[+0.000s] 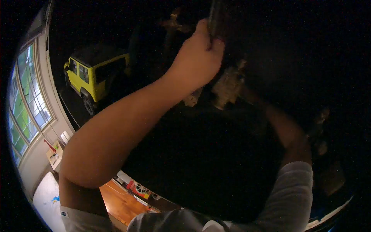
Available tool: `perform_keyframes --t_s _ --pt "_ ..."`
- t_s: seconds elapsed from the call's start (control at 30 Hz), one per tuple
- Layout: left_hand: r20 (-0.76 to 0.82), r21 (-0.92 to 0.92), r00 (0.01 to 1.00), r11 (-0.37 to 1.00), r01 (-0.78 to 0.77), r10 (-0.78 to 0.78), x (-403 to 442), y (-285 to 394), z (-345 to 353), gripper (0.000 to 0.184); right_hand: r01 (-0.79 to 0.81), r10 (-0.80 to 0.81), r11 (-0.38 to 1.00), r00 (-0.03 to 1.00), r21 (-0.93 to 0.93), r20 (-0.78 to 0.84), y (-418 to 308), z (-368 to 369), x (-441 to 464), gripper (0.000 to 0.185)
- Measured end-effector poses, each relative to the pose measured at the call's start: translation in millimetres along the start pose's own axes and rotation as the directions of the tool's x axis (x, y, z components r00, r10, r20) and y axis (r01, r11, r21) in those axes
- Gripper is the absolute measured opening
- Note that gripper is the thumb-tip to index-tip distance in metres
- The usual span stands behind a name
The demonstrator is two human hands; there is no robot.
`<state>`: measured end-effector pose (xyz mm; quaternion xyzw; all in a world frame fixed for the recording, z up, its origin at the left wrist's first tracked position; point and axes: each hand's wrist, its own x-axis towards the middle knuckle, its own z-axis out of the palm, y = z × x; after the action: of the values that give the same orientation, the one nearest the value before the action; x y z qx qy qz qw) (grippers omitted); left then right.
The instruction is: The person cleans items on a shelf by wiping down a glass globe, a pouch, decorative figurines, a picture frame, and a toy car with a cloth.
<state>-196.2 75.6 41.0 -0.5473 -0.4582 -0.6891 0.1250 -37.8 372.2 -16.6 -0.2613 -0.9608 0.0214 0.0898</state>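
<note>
My left hand (pixel 201 58) is raised at the upper middle, its fingers closed on a dark, narrow upright object (pixel 217 19) whose kind I cannot make out. Below and to the right, my right hand (pixel 249 94) reaches into deep shadow, and its fingers are barely visible. Close to that hand is a tan, uneven object (pixel 228 89), very dim; whether the two touch is unclear. A smaller pale piece (pixel 191 98) shows under my left wrist. Behind the left hand stands a dim, brownish, figure-like shape (pixel 174 25).
A yellow model off-road car (pixel 89 75) stands left on the dark surface. Farther left are a window (pixel 33 96) and a small wooden table (pixel 55 154) with items. Below lie a wooden floor (pixel 123 201) and a shelf with a red and yellow item (pixel 139 188). Faint shapes (pixel 322 131) show at right.
</note>
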Motion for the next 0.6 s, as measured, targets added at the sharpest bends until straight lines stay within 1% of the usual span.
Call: perform_keyframes --t_s 0.1,0.2,0.23,0.3,0.4,0.5,0.53,0.6 --pt "-0.015 -0.144 0.998 0.988 0.060 -0.063 1.7 -9.8 2.0 0.040 0.032 -0.033 0.999 0.999 0.023 0.007 -6.2 -3.5 5.0 0.036" --pt "0.093 -0.441 0.986 0.882 0.168 -0.141 -1.5 -4.4 -1.9 0.040 0.058 -0.059 0.997 0.998 0.048 0.014 -9.8 -2.8 7.7 0.035" --pt "0.131 -0.556 0.972 0.798 0.233 -0.193 -0.7 -3.0 -3.0 0.041 0.061 -0.062 0.996 0.998 0.059 0.018 -11.2 0.4 7.4 0.035" --pt "0.229 -0.740 0.934 0.574 0.350 -0.274 0.7 -0.2 -5.4 0.044 0.078 -0.081 0.993 0.996 0.088 0.026 -10.5 1.1 5.6 0.034" --pt "0.313 -0.804 0.919 0.447 0.392 -0.241 -0.2 5.1 -9.1 0.043 0.096 -0.104 0.982 0.994 0.164 0.042 -6.3 2.9 -7.6 0.034" --pt "0.310 -0.821 0.886 0.373 0.433 -0.345 -2.2 5.3 -10.9 0.040 0.115 -0.138 0.935 0.989 0.336 0.047 -6.2 -5.6 -36.2 0.033" --pt "0.333 -0.809 0.877 0.373 0.454 -0.346 -2.9 3.4 -11.7 0.037 0.119 -0.146 0.903 0.989 0.414 0.034 -6.3 -9.7 -43.8 0.033" --pt "0.374 -0.789 0.863 0.373 0.489 -0.340 -3.0 0.7 -14.7 0.033 -0.044 0.037 0.765 0.999 0.642 0.024 -2.2 -28.2 -51.8 0.032"
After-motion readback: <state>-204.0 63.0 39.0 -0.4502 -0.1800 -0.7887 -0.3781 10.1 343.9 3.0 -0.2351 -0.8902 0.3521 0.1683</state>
